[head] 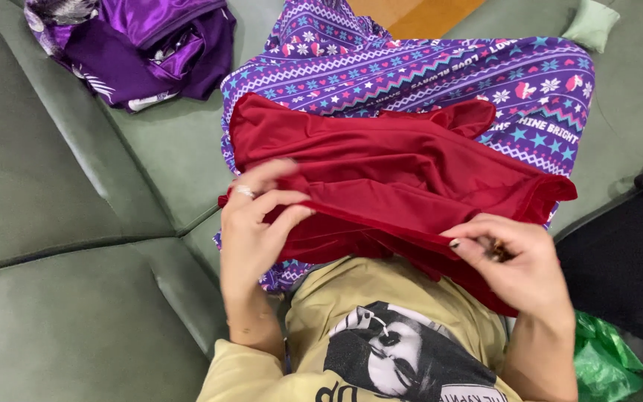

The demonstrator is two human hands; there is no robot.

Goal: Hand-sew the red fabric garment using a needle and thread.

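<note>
A: Where is the red garment (403,175) sitting?

B: Across the person's lap, spread over the purple patterned trousers (440,78), with its near hem bunched against the beige printed shirt (381,335). Both hands have it by that near edge.

A: What could go wrong from here?

B: The fabric looks smooth and slippery (it has a slight sheen), so I would judge that the hem could slide out of a light pinch and the cloth fall back into a heap. The two hands hold well apart, so an uneven pull might also skew the edge and leave a crooked crease. A loose fold at the far side could drag against the trousers and bunch up.

A: How are the hands posed?

B: The left hand (258,223) comes up from below with the wrist bent, thumb on top and fingers curled under the edge; a ring shows on one finger. Its grip is closed on the red cloth. The right hand (522,264) reaches in from the lower right, palm turned down, fingertips drawn together; its grip is a narrow pinch on the same hem, nearer the body.

A: What else lies around?

B: A green leather sofa (61,186) fills the left side, with a heap of purple shiny clothes (139,45) on it at the top. A green plastic bag (604,361) peeks out at the lower right, beside something dark I cannot make out.
</note>
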